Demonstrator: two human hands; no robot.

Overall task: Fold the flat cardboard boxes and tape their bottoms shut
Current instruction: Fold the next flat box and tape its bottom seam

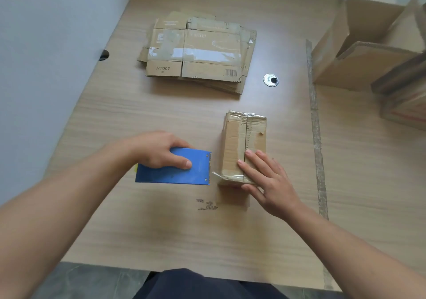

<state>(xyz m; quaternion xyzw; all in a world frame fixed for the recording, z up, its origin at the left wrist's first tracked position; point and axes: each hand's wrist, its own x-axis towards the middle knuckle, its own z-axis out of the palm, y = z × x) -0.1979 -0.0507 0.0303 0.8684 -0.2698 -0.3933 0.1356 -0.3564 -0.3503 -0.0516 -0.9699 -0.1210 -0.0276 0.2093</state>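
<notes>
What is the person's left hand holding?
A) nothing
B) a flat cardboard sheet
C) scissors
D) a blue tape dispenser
D: the left hand grips the blue tape dispenser, beside the folded box that the right hand presses with straight fingers.

Both bare forearms reach forward. The left hand (161,152) curls, thumb on top, round the blue tape dispenser (175,172). The right hand (268,181) lies flat, fingers straight, on the box (235,142).
</notes>
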